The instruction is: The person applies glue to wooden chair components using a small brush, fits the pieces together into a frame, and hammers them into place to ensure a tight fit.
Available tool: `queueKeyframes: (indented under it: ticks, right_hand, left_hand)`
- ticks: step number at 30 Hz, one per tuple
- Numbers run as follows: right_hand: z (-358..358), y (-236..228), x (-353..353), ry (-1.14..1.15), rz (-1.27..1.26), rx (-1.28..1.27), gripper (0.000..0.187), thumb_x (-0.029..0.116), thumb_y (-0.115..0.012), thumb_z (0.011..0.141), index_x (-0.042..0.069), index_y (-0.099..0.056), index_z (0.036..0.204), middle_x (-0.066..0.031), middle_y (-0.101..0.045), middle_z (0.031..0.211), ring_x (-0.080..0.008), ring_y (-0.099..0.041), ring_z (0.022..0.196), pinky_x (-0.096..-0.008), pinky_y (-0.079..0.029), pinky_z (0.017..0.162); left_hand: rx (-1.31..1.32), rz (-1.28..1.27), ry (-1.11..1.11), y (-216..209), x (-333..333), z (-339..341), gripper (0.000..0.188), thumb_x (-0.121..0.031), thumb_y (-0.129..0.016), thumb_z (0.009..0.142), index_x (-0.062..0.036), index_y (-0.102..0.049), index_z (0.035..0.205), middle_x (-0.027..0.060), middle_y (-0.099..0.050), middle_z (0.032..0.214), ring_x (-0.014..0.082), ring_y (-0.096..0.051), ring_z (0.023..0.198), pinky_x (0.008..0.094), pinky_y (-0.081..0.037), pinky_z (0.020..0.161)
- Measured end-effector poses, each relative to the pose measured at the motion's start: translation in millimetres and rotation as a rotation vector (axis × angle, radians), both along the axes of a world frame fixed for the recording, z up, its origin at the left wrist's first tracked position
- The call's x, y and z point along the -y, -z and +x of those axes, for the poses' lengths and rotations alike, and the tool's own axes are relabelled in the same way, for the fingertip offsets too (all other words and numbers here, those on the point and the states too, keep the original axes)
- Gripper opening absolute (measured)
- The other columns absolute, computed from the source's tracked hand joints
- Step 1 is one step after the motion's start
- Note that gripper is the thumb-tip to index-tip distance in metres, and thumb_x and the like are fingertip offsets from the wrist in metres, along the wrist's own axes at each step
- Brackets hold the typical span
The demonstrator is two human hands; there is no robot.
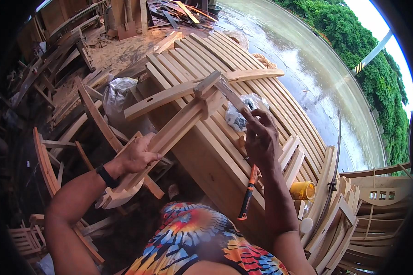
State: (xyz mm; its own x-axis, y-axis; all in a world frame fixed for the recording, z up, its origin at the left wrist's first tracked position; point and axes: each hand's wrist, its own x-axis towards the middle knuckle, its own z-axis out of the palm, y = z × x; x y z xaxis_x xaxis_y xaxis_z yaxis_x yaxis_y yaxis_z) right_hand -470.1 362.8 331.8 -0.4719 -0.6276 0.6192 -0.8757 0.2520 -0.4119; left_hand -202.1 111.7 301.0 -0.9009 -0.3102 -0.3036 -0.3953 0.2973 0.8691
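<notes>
My left hand (140, 153) is closed round a pale wooden frame piece (181, 126), which slants up to the right over a slatted wooden work surface. In the fingers of my right hand (264, 140) is a narrow flat wooden stick (235, 98). Its greyish tip meets the upper end of the frame piece, where a short block is joined on; whether anything coats the tip, I cannot tell. Beneath that end lies a curved wooden rail (172, 98) with slots cut in it. Below my right hand rests a tool with an orange and black handle (248, 195), its head partly hidden.
Long pale slats (280, 98) form the surface, with a clear plastic bag (238, 120) and a yellow container (303, 190) on it. Curved chair parts (46, 158) crowd the left floor. More wooden frames (339, 224) lean at right. A wet road (307, 87) runs beyond.
</notes>
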Motion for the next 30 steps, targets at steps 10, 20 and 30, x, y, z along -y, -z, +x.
queueKeyframes:
  ticks: [10, 20, 30]
  right_hand:
    - [25.0, -43.0, -23.0, 0.0, 0.154, 0.025, 0.042, -0.005, -0.064, 0.086, 0.009, -0.073, 0.124, -0.0167, -0.073, 0.115, -0.0374, -0.072, 0.096, -0.0458, -0.057, 0.082]
    - [20.9, -57.1, -7.0, 0.117, 0.208, 0.15, 0.037, -0.001, -0.058, 0.091, 0.003, -0.071, 0.126, -0.0228, -0.073, 0.112, -0.0404, -0.072, 0.096, -0.0459, -0.056, 0.085]
    - [34.9, -57.1, -2.5, 0.141, 0.262, 0.122, 0.038, 0.0, -0.056, 0.092, 0.001, -0.069, 0.127, -0.0221, -0.073, 0.107, -0.041, -0.071, 0.093, -0.0482, -0.056, 0.083]
  left_hand:
    - [0.064, 0.019, 0.014, -4.3, -2.5, -0.2, 0.045, -0.015, -0.074, 0.092, 0.0009, -0.054, 0.13, 0.0042, -0.061, 0.09, 0.0098, -0.062, 0.07, 0.0281, -0.054, 0.063]
    - [0.06, 0.068, 0.011, -1.1, -4.3, 0.7, 0.046, -0.016, -0.072, 0.094, -0.0011, -0.052, 0.132, 0.003, -0.063, 0.09, 0.0085, -0.061, 0.072, 0.027, -0.054, 0.064]
    - [0.042, 0.095, 0.02, -4.9, -7.3, 0.1, 0.043, -0.017, -0.073, 0.093, -0.0023, -0.052, 0.128, 0.0008, -0.062, 0.086, 0.0067, -0.058, 0.069, 0.0256, -0.052, 0.062]
